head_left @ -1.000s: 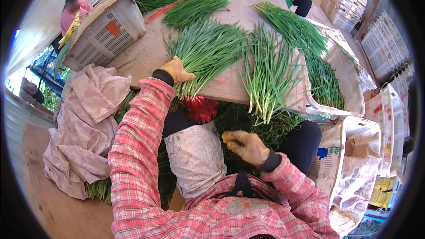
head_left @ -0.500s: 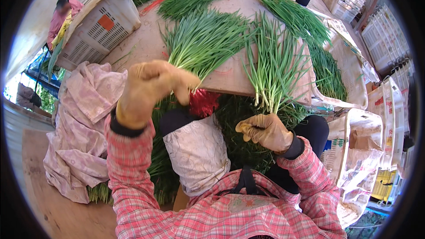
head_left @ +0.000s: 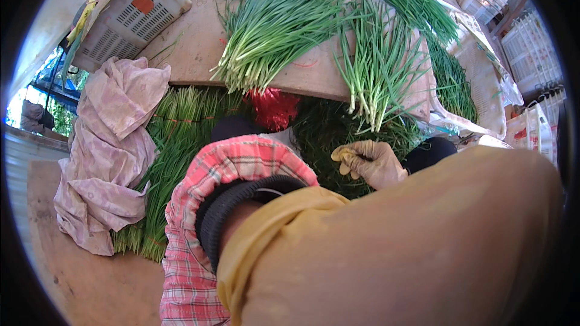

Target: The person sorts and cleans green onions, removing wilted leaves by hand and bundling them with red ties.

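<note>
Greens point(head_left: 278, 36) lie on the table point(head_left: 194, 54). My right hand point(head_left: 374, 164), short of it, is curled narrow, seemingly empty; my left hand point(head_left: 399, 253) (grip hidden) I cannot judge. Sorting seems underway; another grip would call for uncurling.

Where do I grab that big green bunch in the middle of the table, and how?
Probably by the pale stems, from the near side of the table. On this bunch they lie close together and point toward that edge, while the leafy tops spread out loosely.
</note>
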Motion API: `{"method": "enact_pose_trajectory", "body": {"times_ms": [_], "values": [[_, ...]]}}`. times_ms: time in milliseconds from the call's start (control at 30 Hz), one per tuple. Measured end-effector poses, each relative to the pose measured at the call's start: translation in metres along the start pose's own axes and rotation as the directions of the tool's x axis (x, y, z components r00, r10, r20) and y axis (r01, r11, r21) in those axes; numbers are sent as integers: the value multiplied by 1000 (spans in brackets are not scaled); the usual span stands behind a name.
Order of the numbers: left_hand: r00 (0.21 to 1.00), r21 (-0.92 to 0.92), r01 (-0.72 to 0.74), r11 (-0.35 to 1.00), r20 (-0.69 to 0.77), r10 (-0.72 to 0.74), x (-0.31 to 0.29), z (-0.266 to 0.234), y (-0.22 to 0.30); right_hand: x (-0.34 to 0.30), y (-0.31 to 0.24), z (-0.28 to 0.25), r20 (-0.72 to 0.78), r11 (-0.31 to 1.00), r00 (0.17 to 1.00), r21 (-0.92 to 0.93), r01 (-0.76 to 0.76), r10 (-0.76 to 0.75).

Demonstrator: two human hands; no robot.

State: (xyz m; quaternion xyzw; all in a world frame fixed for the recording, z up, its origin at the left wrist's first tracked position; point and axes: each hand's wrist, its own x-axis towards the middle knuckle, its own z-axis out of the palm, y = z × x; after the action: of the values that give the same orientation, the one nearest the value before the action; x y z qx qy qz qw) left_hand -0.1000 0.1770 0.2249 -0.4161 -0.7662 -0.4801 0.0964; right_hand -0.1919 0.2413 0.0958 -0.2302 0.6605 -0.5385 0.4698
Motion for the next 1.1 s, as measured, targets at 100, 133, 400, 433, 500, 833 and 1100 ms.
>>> {"method": "enact_pose_trajectory", "body": {"times_ms": [100,133,400,433,500,833,1100], "values": [[1000,-9,-13,1000,2,13,11,11,-7,-6,-2,-6,-37,1000,999,-5,-11,11],[1000,-17,-13,1000,0,13,15,14,-11,-8,-2,-7,-56,999,998,14,-37,38],[1000,-17,-21,1000,-8,21,25,24,-19,-20,3,-19,-102,996,995,83,23,-15],[1000,-14,-18,1000,-10,18,25,25,-19,-21,3,-21,-108,995,994,94,22,-12],[1000,-18,-20,1000,-9,20,25,27,-18,-26,7,-24,-117,994,993,110,18,-5],[999,-40,-43,998,3,43,24,34,-12,-30,13,-44,-198,997,980,71,22,-7],[998,-19,-68,998,16,68,22,32,-13,-9,49,-67,-400,998,915,-54,40,-58]]}}
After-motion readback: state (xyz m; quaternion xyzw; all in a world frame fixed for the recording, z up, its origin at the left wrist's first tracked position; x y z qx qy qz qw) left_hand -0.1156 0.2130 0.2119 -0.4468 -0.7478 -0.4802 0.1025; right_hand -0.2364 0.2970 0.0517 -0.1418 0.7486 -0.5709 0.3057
